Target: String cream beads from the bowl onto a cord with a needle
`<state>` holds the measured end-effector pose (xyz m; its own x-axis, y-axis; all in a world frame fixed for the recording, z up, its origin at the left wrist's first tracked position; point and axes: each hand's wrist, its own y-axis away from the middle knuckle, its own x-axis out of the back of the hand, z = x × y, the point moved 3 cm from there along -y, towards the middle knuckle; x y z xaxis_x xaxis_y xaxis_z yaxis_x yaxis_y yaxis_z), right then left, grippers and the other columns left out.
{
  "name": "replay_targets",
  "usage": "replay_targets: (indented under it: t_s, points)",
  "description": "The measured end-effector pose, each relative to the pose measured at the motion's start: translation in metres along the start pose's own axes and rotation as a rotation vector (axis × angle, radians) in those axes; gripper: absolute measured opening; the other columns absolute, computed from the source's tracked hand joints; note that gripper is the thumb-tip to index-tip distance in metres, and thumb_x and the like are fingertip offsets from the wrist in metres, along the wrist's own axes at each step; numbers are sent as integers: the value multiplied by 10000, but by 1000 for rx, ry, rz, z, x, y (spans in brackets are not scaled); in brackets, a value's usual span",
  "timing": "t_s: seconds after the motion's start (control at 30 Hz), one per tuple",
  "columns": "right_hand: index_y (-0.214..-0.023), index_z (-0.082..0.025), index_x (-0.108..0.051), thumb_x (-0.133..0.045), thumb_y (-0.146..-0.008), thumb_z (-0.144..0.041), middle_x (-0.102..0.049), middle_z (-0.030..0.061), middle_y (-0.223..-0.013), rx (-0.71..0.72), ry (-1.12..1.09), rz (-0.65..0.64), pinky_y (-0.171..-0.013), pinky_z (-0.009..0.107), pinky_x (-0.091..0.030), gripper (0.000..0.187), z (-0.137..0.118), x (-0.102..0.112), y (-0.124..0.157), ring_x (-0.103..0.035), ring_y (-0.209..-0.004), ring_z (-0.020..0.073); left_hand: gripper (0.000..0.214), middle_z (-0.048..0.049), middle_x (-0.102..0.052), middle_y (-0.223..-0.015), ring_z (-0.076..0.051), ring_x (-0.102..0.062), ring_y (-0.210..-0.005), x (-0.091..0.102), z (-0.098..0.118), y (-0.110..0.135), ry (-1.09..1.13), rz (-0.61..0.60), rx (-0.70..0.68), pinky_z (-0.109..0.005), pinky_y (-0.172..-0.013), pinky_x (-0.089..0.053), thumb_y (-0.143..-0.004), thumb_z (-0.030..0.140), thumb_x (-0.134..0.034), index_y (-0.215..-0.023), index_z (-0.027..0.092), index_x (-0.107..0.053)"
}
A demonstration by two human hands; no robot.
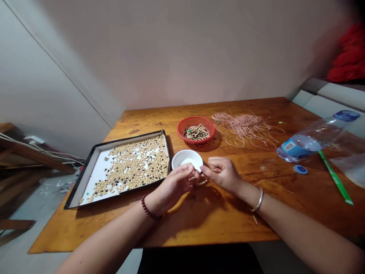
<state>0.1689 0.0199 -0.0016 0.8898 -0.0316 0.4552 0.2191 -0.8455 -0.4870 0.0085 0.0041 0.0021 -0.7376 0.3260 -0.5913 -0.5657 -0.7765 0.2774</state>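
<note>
My left hand (178, 184) and my right hand (224, 173) meet over the middle of the wooden table (199, 224), fingers pinched together. Between them hangs a short string of tan beads (202, 181), held by both hands. A small white bowl (186, 158) sits just behind my fingers. My left wrist wears a dark red bead bracelet, my right a silver bangle.
A black-rimmed tray (85, 179) of several loose tan and dark beads lies at the left. A red basket (196, 130) of beaded strands and a pile of pink cord (242, 125) sit behind. A plastic water bottle (313, 140), blue cap (300, 169) and green stick (335, 177) lie right.
</note>
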Motion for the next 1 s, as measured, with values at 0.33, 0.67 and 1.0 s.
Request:
replay_targets:
  t_s: [0.33,0.67,1.0]
  points:
    - [-504,-204,-277,-504,-864,-442,-264,-38,-520,-166,-226,-80,-482,259,-247,488,3,-3,1,-283,-494,95,288,2,-464,-737,-81,-411,-637,-4,3,2,1,-34,-76,-200,-576,-327,-807,358,-668,-708,132,-520]
    - [-482,-200,-306,-534,-825,-552,-282,-24,-497,-273,-280,-96,-464,254,-240,542,11,-7,-1,-297,-510,105,323,-6,-510,-805,-76,-443,-660,1,1,1,-71,-6,-107,-193,-579,-304,-801,423,-670,-757,144,-515]
    - [-519,-208,-187,-475,-905,-402,-221,-45,-517,-43,-8,63,-488,273,-211,519,12,-2,2,-246,-477,92,338,-29,-567,-816,-82,-485,-666,-4,-7,2,-134,-88,-48,-186,-532,-248,-778,428,-698,-732,146,-518]
